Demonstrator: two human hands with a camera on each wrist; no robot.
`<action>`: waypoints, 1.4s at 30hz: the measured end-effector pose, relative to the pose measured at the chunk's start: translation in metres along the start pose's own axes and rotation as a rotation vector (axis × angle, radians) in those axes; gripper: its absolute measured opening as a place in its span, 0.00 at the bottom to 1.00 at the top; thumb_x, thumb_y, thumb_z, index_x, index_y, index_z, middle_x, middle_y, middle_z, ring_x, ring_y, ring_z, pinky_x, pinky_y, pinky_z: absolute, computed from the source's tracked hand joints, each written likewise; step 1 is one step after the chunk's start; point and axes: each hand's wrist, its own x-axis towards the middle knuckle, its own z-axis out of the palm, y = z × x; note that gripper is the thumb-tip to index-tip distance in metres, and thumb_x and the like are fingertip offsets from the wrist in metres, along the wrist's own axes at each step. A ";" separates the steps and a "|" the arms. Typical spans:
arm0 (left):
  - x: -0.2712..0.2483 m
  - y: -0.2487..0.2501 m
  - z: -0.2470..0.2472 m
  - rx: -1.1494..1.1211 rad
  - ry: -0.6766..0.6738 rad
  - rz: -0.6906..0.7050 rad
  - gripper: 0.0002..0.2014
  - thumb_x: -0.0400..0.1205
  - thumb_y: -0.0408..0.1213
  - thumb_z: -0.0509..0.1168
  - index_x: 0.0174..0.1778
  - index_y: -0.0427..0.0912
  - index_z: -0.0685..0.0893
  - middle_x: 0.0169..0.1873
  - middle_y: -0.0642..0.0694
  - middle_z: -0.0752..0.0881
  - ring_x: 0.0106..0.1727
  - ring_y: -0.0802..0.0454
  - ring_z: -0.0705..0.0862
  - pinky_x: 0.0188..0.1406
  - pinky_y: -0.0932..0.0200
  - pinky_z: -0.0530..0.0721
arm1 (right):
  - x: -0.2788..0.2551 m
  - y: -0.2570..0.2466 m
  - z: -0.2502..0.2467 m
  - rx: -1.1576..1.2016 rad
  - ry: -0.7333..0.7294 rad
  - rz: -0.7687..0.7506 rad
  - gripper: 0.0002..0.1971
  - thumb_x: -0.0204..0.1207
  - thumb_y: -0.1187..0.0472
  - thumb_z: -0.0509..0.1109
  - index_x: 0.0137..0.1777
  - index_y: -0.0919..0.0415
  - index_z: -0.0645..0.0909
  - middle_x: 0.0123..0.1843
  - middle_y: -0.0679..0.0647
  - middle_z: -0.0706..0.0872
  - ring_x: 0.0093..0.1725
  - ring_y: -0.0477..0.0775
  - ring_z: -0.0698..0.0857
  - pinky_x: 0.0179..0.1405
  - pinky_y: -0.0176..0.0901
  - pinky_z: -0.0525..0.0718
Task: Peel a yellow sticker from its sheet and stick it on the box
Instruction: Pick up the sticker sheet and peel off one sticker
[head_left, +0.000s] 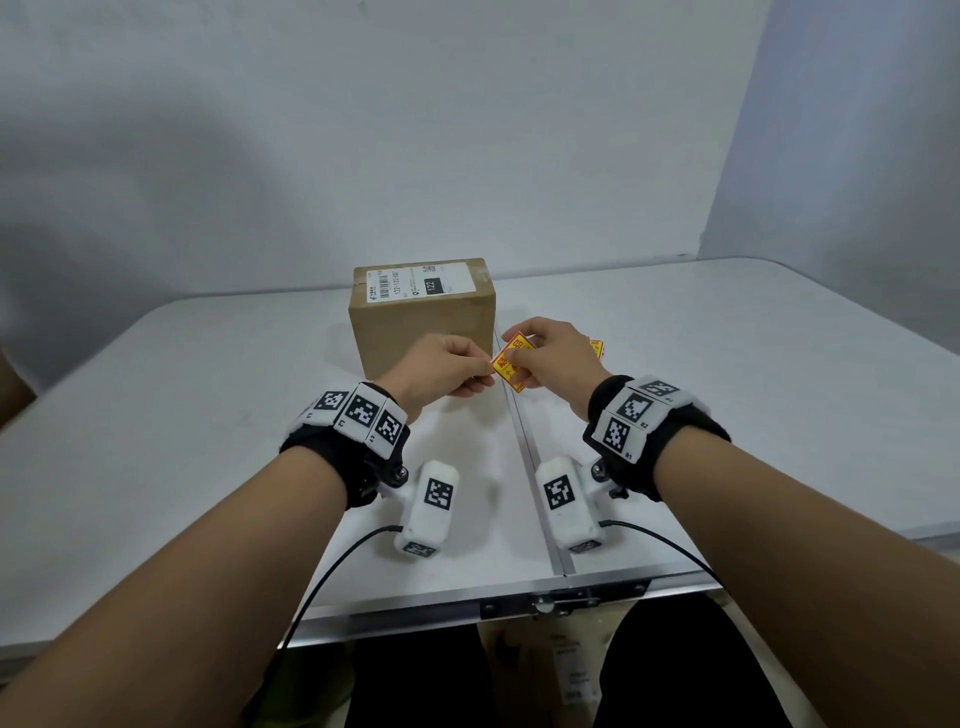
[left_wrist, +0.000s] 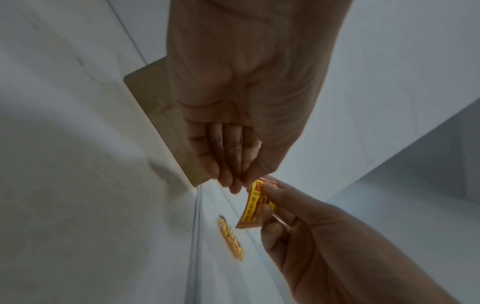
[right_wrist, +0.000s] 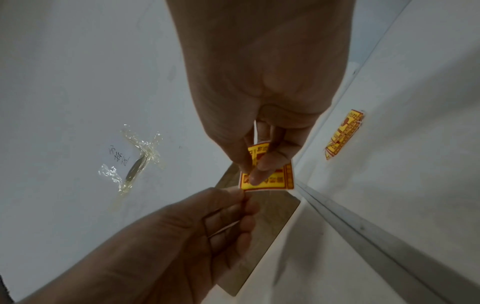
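Wrist cameras nearest, strapped on both forearms. Right hand (head_left: 550, 358) pinches yellow sticker (head_left: 511, 362) on its sheet, held above surface (head_left: 208, 415). Left hand (head_left: 441, 371) fingers (right_wrist: 233, 195) pinch sheet's near corner. Box (head_left: 422, 317) just behind, nearer left hand. Peel line hidden by fingers; spare stickers (right_wrist: 342, 133) lie right.

White shipping label (head_left: 423, 281) on top of box (head_left: 421, 332): reads "122-121-C07", white "122" in black block, barcode beside. Wristband tags (head_left: 631, 415): "R1", "R2". Yellow sticker (head_left: 511, 360): red characters, unreadable. Handwriting on wall (right_wrist: 120, 158): illegible.
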 end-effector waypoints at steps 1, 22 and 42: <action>0.000 0.000 0.001 -0.019 0.007 0.000 0.05 0.80 0.33 0.68 0.47 0.36 0.87 0.39 0.42 0.89 0.36 0.55 0.84 0.37 0.69 0.85 | 0.000 -0.001 0.001 0.009 0.002 -0.006 0.13 0.77 0.68 0.69 0.61 0.61 0.82 0.53 0.62 0.89 0.30 0.48 0.87 0.32 0.36 0.88; 0.002 0.001 -0.002 0.154 -0.032 0.060 0.10 0.79 0.33 0.68 0.50 0.30 0.88 0.38 0.43 0.90 0.35 0.57 0.85 0.41 0.68 0.86 | 0.003 -0.004 0.001 -0.098 -0.041 -0.014 0.21 0.74 0.72 0.68 0.66 0.58 0.76 0.56 0.61 0.80 0.31 0.48 0.84 0.34 0.34 0.87; 0.000 -0.002 -0.002 0.237 -0.048 0.069 0.07 0.80 0.36 0.68 0.43 0.36 0.89 0.38 0.44 0.91 0.34 0.59 0.85 0.39 0.68 0.84 | -0.002 -0.003 0.003 -0.162 -0.059 -0.031 0.21 0.70 0.69 0.69 0.63 0.55 0.79 0.57 0.58 0.82 0.49 0.56 0.84 0.51 0.52 0.89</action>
